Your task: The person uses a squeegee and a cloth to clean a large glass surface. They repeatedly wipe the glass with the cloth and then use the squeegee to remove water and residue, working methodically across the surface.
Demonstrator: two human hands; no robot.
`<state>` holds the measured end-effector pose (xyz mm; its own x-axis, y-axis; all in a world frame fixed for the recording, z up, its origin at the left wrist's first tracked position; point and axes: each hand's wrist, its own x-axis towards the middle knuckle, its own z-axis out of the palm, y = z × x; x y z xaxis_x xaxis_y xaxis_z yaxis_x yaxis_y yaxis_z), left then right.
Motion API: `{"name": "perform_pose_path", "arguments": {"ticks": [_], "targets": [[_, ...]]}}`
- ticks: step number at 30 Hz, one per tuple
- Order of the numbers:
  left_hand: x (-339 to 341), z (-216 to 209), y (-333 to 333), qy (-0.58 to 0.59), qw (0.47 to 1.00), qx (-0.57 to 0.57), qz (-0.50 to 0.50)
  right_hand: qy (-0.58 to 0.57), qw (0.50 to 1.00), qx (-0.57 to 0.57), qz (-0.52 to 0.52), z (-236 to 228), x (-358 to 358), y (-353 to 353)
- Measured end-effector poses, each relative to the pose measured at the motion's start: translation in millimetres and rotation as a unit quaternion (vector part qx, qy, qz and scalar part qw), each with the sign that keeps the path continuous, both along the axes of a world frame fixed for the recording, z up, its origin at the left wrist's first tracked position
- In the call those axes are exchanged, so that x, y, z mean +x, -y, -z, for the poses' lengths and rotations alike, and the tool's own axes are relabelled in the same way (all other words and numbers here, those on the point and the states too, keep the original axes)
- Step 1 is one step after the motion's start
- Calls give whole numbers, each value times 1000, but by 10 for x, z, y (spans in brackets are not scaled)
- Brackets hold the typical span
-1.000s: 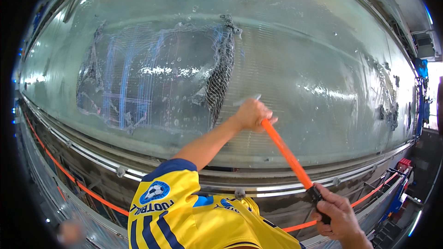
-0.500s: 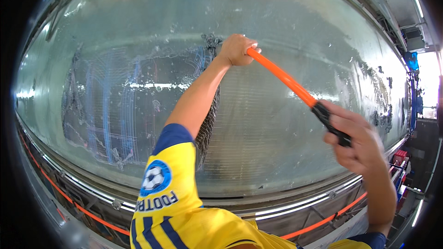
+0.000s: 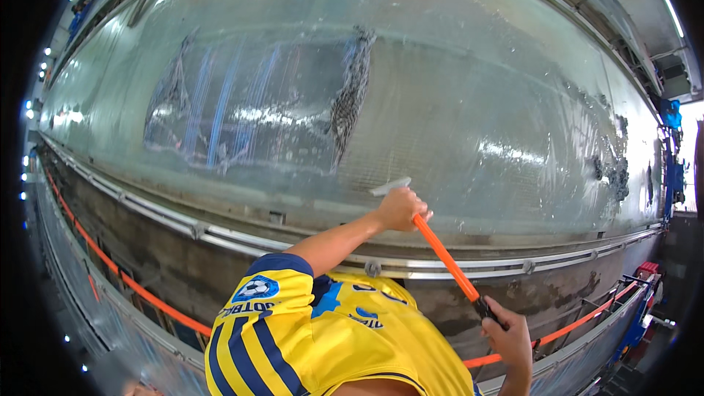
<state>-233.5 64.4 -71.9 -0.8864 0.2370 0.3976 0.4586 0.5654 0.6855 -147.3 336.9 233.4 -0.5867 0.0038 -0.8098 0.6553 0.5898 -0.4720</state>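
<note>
An orange-handled scraper [image 3: 445, 258] slants across in front of my body, its pale flat head [image 3: 391, 186] showing just beyond my left hand. My left hand [image 3: 402, 210] is closed round the handle close to that head. My right hand [image 3: 509, 331] wraps the black grip at the lower end. Under the head lies a large wet, glossy grey-green surface [image 3: 447, 95]. Farther left on it is a dark rectangular patch with blue streaks [image 3: 246, 103]. Crumpled dark mesh-like material [image 3: 353, 99] bunches along the patch's right edge. Whether the head touches the surface I cannot tell.
A metal rail [image 3: 242, 242] runs along the surface's near edge. Nearer me an orange bar [image 3: 132, 275] follows the frame. Dark residue [image 3: 612, 169] clings near the right end, with blue material [image 3: 671, 114] beyond. At lower left, part of another person [image 3: 121, 370] is blurred.
Both hands have drawn the scraper back toward my body, to the near edge of the surface. Its pale head has come into sight, and the view has shifted.
</note>
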Motion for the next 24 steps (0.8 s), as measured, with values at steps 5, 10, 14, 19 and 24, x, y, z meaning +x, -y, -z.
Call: {"name": "perform_pose_path", "arguments": {"ticks": [5, 10, 14, 19, 24], "targets": [[203, -30, -172, 3, 999, 32, -3, -41, 996, 57, -54, -240, -67, 1], [-961, 127, 284, -7, 999, -9, 34, -48, 995, 85, -37, -219, -933, 635], [-2576, 356, 1199, -11, 996, -55, 66, -157, 962, 82, -210, 230, -2160, 1222], [-3914, 211, 2458, 3, 990, -140, -28, -131, 988, -32, -70, 778, -3221, 2312], [-3353, 393, 2197, -13, 958, -284, 26, -62, 995, -80, -12, 1156, -2409, 2069]]}}
